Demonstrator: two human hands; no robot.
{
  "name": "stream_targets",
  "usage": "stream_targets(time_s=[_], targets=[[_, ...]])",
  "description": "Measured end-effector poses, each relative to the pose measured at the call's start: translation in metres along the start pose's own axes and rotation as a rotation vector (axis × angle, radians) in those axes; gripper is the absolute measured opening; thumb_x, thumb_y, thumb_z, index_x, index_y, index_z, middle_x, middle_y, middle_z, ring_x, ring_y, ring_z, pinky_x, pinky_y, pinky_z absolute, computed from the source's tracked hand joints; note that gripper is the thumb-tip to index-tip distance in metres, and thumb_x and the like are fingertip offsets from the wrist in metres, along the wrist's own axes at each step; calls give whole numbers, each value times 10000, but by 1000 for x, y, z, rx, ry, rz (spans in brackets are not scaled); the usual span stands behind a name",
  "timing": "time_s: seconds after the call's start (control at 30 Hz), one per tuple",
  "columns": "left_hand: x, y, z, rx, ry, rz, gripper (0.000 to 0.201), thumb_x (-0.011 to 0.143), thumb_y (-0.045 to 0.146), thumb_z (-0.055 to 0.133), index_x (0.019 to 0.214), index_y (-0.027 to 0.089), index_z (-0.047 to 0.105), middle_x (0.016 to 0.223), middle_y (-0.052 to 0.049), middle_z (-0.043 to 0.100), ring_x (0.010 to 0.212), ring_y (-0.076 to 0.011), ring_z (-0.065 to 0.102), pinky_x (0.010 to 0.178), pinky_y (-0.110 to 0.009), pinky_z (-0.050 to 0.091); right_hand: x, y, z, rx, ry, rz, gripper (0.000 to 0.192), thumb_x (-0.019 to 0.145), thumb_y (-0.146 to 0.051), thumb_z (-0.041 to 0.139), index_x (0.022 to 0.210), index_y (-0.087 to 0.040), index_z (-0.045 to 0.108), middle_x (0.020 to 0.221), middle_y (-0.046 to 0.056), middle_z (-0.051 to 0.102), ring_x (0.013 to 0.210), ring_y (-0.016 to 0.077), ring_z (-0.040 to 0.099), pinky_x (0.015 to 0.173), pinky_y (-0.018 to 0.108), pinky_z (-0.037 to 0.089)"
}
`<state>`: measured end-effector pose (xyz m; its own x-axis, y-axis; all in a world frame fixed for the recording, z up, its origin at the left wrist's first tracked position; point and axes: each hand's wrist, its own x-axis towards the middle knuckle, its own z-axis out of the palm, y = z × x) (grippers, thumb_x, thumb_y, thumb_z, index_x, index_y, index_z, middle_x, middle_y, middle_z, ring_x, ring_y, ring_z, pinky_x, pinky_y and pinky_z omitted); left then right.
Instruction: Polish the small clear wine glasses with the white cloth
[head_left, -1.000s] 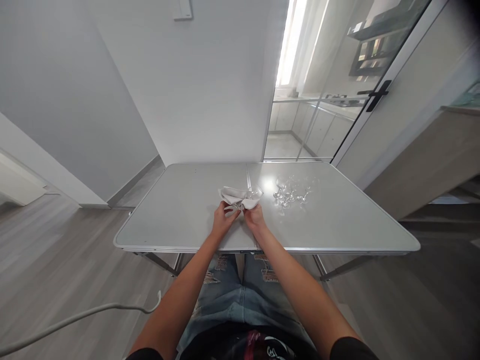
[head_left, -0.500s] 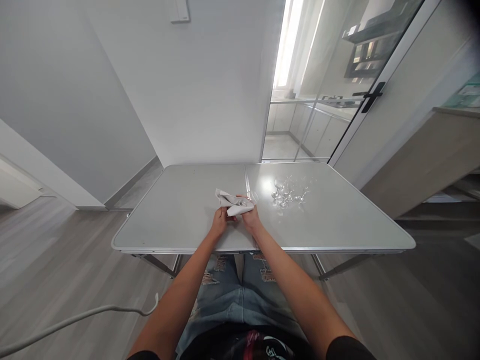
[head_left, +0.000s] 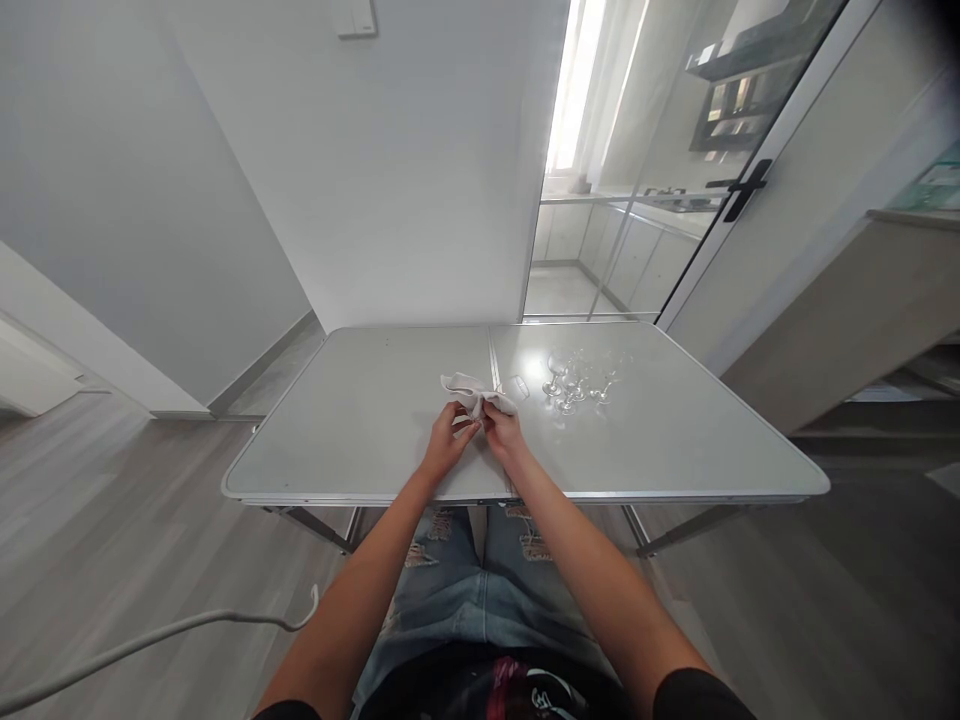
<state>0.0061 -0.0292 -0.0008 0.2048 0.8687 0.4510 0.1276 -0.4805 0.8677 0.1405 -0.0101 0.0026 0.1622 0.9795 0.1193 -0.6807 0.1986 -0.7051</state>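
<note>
A crumpled pale cloth (head_left: 466, 384) is bunched between my two hands, just above the folding table (head_left: 360, 420). My right hand (head_left: 502, 432) is closed on the cloth's right part, thumb on top. On the lower left side, my left hand (head_left: 445, 440) pinches at the cloth with curled fingers and thumb. Whether something small is wrapped inside the folds, I cannot tell. A small clear object (head_left: 520, 386), apparently glass or plastic, lies beside the cloth to the right.
Several clear stemmed pieces like small glasses (head_left: 570, 388) lie in a cluster on the table's right half. A wall (head_left: 420, 200) stands behind the table, with a glass door (head_left: 645, 200) at the right. A pale hooked cable (head_left: 187, 622) sticks up at lower left.
The cloth has been turned and bunched more tightly, its left end spreading upward. My right thumb has come over it. The clear object beside it now shows apart from my right hand.
</note>
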Motion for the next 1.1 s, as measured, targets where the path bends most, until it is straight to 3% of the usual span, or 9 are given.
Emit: stream_targets(time_s=[0.23, 0.47, 0.6, 0.7, 0.9, 1.1], targets=[[2, -3, -1, -110, 40, -58, 403, 950, 512, 527, 1175, 180, 561, 1098, -101, 650, 977, -195, 673, 872, -390, 607, -3, -6, 4, -62, -97, -43, 287, 616, -245, 843, 847, -208, 677, 826, -15, 694, 775, 157, 620, 723, 282, 500], [1, -3, -3, -200, 120, -64, 469, 933, 546, 542, 1214, 171, 569, 1148, -117, 656, 1046, -214, 656, 901, -404, 607, -1, 0, 1, -145, -55, -80, 321, 582, -318, 861, 811, -203, 668, 840, 3, 709, 769, 166, 617, 737, 295, 506], [1, -8, -5, -176, 96, -93, 509, 922, 581, 534, 1211, 165, 579, 1129, -126, 670, 961, -204, 668, 854, -389, 608, 1, 5, -3, -199, -87, -92, 345, 591, -336, 851, 860, -201, 682, 811, -10, 699, 724, 147, 601, 682, 269, 487], [1, -8, -5, -145, 71, -62, 482, 907, 533, 593, 1237, 184, 556, 1173, -124, 655, 1009, -208, 659, 876, -371, 584, 1, 5, -3, -138, -116, -90, 366, 588, -304, 853, 895, -209, 676, 884, 2, 708, 769, 154, 618, 691, 272, 496], [-1, -1, 0, -46, -36, -8, 378, 900, 452, 634, 1166, 195, 560, 1092, -102, 654, 1024, -202, 646, 882, -353, 558, 0, 0, 1, -70, -15, -70, 304, 616, -281, 832, 848, -224, 644, 798, -43, 655, 727, 128, 591, 693, 257, 489], [1, -6, -3, -44, 86, -17, 365, 908, 448, 621, 1156, 188, 559, 1056, -89, 654, 986, -194, 644, 843, -322, 545, -2, 2, 6, -21, -70, -36, 258, 722, -396, 782, 852, -218, 648, 840, -1, 673, 781, 152, 607, 712, 275, 502]])
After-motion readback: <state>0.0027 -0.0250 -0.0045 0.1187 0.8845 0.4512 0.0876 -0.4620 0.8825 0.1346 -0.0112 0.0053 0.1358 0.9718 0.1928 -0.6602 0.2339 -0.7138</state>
